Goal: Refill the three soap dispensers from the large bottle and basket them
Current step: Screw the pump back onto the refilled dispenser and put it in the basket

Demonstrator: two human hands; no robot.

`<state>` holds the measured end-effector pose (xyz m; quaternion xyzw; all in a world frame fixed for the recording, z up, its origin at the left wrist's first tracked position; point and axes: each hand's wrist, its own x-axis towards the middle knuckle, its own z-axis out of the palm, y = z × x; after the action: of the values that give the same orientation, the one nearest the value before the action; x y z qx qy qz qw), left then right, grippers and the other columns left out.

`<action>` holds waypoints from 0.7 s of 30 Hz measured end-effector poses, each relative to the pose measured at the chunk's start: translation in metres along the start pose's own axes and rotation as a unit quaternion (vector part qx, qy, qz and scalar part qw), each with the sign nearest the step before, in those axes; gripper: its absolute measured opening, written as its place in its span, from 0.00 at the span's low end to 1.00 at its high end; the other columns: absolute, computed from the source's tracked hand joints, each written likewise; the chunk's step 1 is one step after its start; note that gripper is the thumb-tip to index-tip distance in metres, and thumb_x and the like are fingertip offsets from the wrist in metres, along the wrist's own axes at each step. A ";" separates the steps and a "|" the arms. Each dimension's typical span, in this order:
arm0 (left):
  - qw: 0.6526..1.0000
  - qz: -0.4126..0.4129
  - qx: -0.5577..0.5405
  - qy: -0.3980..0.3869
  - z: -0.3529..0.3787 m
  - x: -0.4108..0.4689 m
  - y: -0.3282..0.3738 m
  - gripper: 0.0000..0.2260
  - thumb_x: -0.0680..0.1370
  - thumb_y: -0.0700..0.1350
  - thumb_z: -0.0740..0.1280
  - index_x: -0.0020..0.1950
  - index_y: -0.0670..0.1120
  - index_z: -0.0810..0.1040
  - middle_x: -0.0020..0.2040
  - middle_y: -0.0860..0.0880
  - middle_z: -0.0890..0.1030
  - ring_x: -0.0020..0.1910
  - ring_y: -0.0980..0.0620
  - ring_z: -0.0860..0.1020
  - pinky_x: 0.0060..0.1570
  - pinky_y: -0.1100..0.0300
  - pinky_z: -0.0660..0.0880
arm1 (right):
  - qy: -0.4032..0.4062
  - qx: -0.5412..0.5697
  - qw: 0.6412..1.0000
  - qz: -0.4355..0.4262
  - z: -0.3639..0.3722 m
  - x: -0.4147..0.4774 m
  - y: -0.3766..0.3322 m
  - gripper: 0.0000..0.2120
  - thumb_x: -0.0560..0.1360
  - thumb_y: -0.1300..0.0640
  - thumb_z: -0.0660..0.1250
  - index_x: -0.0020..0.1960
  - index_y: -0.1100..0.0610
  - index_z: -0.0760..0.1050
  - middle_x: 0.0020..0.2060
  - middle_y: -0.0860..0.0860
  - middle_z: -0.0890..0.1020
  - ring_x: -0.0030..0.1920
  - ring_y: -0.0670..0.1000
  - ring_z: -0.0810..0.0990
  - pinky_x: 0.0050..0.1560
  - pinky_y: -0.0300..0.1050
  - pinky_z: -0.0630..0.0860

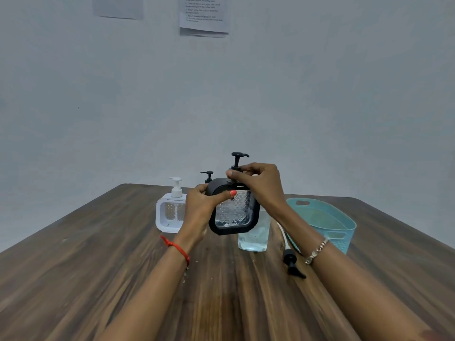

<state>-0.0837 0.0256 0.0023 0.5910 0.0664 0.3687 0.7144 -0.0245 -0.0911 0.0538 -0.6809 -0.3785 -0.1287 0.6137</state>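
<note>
Nearest the camera, the lower third of the frame is bare wooden table (73,279), with both forearms reaching in from the bottom edge and open room to either side of them. A loose black pump head (293,264) lies on the wood at lower right, just beside the right wrist.

At mid-frame both hands hold the black soap dispenser (234,212) lifted above the table, tilted slightly. The left hand (202,207) is closed around its left side, thumb across the patterned clear front. The right hand (258,185) pinches the collar at the base of the dispenser's pump, fingers narrow.

Directly behind and below the dispenser stands the large clear bottle (253,237), its upper part hidden. The teal basket (327,222) sits at right, partly crossed by the right forearm. The white dispenser (170,212) stands at left, its right edge covered by the left hand. Only the pump of a third dispenser (207,175) shows above the hands.

Papers (204,16) on the far wall are cut off at the top; their print is unreadable.
</note>
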 end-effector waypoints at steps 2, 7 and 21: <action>1.000 -0.007 -0.005 0.010 -0.001 0.001 -0.003 0.17 0.63 0.37 0.78 0.49 0.38 0.79 0.46 0.39 0.83 0.43 0.42 0.83 0.46 0.51 0.80 | 0.032 0.021 0.999 0.008 -0.001 -0.003 0.000 0.13 0.69 0.52 0.73 0.33 0.61 0.80 0.28 0.53 0.82 0.30 0.43 0.81 0.36 0.34 0.73; 1.000 -0.014 -0.006 0.009 -0.001 0.000 -0.007 0.11 0.64 0.36 0.77 0.44 0.41 0.79 0.43 0.41 0.83 0.40 0.44 0.82 0.43 0.54 0.80 | 0.023 0.070 0.995 0.061 -0.004 0.002 0.001 0.08 0.73 0.63 0.64 0.37 0.57 0.79 0.37 0.51 0.82 0.40 0.42 0.78 0.43 0.39 0.71; 0.999 -0.023 -0.036 0.006 0.000 0.001 -0.009 0.12 0.64 0.34 0.76 0.44 0.40 0.79 0.41 0.43 0.83 0.39 0.44 0.82 0.45 0.52 0.80 | -0.008 0.076 0.993 0.088 -0.009 0.008 0.010 0.14 0.67 0.63 0.62 0.51 0.59 0.78 0.36 0.51 0.83 0.47 0.51 0.81 0.52 0.48 0.74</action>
<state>-0.0791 0.0263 -0.0056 0.5608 0.0708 0.3578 0.7433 -0.0095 -0.0961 0.0538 -0.6640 -0.3305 -0.0400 0.6696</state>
